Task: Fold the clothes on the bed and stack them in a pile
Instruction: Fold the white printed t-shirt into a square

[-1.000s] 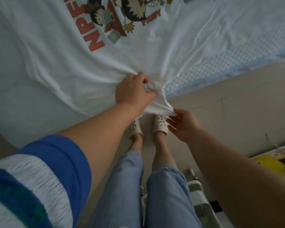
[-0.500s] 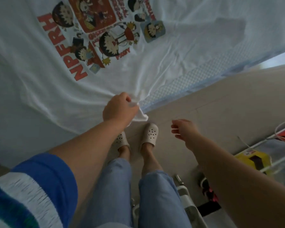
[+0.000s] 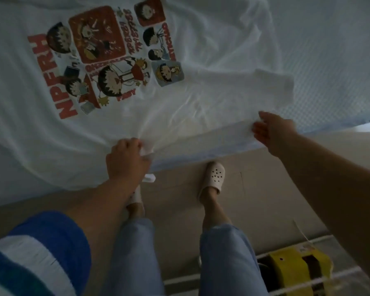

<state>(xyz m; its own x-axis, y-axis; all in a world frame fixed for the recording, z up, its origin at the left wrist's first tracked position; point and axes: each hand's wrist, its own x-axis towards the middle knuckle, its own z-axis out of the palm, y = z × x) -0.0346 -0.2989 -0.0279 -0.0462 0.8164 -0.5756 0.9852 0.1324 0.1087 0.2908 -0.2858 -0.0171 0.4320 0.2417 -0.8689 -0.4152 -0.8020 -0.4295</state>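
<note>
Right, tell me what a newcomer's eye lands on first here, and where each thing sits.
First the white T-shirt, spread print-up over the bed, its red and brown cartoon print at upper left. Next the left hand, gripping a bunch of the shirt's edge at the bed's near side, and the right hand, reaching to the same edge further right. On the floor below stand two white perforated slippers.
</note>
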